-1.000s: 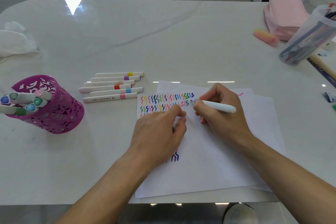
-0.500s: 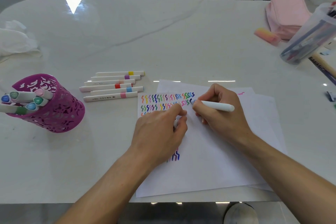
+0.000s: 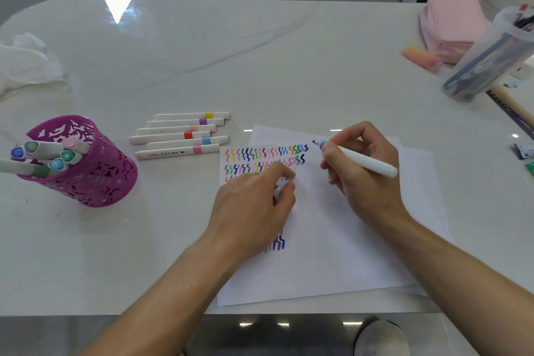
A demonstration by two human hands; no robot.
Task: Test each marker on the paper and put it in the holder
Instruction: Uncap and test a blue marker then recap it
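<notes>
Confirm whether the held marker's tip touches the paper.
Cannot tell: in the head view the marker tip overlies the paper; neither contact nor gap shows.

The right hand grips a white marker, blue tip just beyond the squiggles on the paper. The left hand beside it rests on the paper, pinching a small pale cap. Six markers lie farther left, then the purple holder.

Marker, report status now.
Right hand grips uncapped blue marker, tip beside the squiggles on the paper. Left hand rests on paper, pinching what looks like the cap. Six markers lie between paper and holder.
</notes>
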